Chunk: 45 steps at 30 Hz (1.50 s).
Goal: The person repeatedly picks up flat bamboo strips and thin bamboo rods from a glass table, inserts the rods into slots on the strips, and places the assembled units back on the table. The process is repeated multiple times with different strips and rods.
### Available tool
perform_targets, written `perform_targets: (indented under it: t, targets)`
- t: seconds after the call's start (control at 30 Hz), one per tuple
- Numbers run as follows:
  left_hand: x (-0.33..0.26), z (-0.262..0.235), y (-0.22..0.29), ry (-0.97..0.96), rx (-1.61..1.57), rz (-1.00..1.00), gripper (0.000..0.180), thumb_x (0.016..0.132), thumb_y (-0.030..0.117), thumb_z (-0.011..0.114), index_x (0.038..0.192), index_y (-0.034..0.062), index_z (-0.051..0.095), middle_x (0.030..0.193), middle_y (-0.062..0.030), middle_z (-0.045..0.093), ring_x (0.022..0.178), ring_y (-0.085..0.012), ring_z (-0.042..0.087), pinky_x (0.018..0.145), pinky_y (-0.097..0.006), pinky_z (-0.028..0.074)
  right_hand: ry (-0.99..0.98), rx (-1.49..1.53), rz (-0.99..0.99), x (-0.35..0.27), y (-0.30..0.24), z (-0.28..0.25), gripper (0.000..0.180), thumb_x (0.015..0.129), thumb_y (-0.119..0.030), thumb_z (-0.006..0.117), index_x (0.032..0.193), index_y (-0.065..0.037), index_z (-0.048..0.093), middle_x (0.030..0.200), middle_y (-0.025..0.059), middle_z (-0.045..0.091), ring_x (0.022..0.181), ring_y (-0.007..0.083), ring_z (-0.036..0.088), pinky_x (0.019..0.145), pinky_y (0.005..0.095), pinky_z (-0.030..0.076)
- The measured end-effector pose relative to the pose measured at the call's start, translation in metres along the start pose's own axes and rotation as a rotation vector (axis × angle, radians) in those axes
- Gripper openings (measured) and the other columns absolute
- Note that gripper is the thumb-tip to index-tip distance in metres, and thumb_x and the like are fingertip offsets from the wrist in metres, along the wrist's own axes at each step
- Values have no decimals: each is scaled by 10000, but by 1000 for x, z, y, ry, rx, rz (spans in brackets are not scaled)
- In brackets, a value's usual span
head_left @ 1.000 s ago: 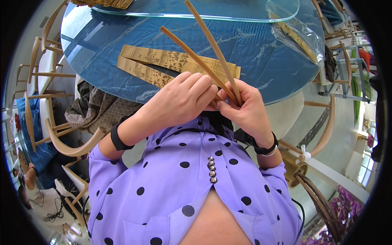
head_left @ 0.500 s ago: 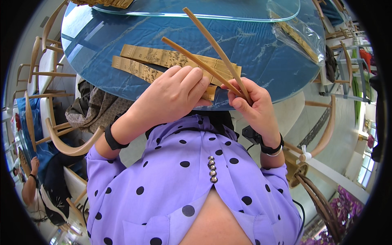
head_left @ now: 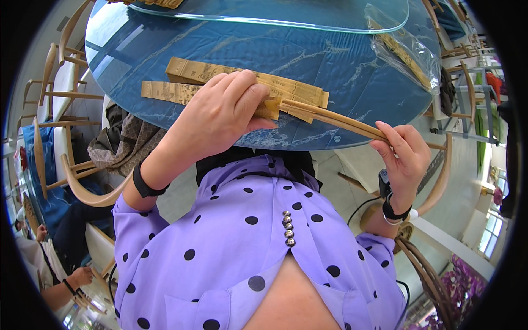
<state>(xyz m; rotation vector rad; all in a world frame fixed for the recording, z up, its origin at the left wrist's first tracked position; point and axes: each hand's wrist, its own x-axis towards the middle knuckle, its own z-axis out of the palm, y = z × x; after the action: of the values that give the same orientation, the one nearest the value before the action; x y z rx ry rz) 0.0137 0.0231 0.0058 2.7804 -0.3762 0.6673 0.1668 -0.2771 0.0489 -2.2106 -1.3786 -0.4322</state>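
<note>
I have the slim gold printed-paper sleeve (head_left: 168, 92) over the blue marbled worktop (head_left: 344, 71), grasped in the fingers of the left hand (head_left: 228, 107); at its mouth, two tan wooden chopsticks (head_left: 334, 118) run rightward to the right hand (head_left: 404, 154), whose fingers pinch their ends. I'd keep both sticks paired, aligned with the opening, paper uncreased.

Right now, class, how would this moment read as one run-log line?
Left hand: holding gold sleeve | Right hand: holding tan chopsticks | Chopsticks: ends at sleeve's end, whether inside unclear
</note>
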Motion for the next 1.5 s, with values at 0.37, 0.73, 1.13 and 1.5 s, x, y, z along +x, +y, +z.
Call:
perform_targets:
  t: [0.37, 0.73, 1.13, 1.5]
  targets:
    - [1, -1, 1, -10, -22, -5, 458, 845, 354, 739, 1088, 17, 546, 1053, -120, 538, 1008, -306, 593, 897, -403, 506, -159, 83, 34, 8, -15, 3, 303, 771, -185, 839, 1025, -31, 777, 692, 55, 599, 558, 168, 544, 469, 300, 391]
    - [1, 5, 6, 345, 177, -152, 604, 812, 471, 777, 1198, 60, 560, 1107, -87, 506, 1098, -298, 510, 1009, -424, 402, -105, 227, 132, -1, -21, 41, 298, 803, -186, 820, 1057, -39, 771, 704, 59, 606, 556, 170, 538, 477, 297, 393]
    - [-37, 37, 50, 578, -1099, -894, 366, 1095, 271, 495, 902, -7, 636, 727, 11, 579, 580, -8, 338, 506, -194, 249, -81, 297, 192, -16, -38, 59, 325, 781, -167, 837, 1075, -44, 772, 703, 48, 590, 563, 163, 532, 491, 286, 402]
    - [-22, 33, 52, 680, -1324, -976, 378, 1082, 279, 528, 990, -40, 709, 705, -2, 600, 498, 5, 299, 456, -200, 220, 2, 213, 121, -24, -48, 63, 375, 757, -135, 850, 1105, -25, 765, 739, 50, 601, 593, 163, 544, 501, 289, 421]
